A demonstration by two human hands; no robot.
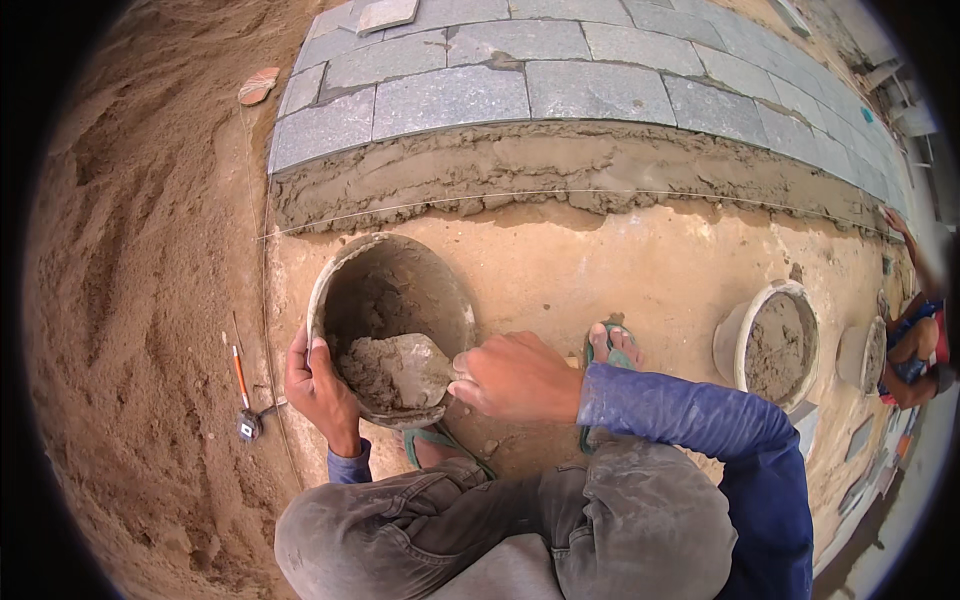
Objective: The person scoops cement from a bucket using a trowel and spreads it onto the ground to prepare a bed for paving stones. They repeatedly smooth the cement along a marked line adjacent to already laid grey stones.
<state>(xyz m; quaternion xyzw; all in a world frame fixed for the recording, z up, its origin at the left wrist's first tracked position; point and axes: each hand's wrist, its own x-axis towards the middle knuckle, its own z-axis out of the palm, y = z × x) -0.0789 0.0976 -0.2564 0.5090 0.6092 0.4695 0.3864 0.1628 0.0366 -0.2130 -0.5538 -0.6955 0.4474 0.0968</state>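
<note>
My left hand [325,395] is closed on the left rim of a mortar-caked bucket [318,290], which is tilted so that its mouth shows. In my right hand [520,378] is the handle of a trowel [422,372]. Its blade lies inside the bucket, near the lower rim, against grey wet mortar [368,372]. My right fingers hide most of the handle. Beyond the bucket runs a rough bed of spread mortar [480,172], bordering rows of grey stone pavers [450,97].
A taut string [600,191] crosses the mortar bed's near edge. At right stand a mortar-filled bucket [748,345] and another bucket [850,358], near a co-worker's hand [893,218]. A tape measure [248,427] and an orange pencil [240,375] lie on sand [130,300] at left.
</note>
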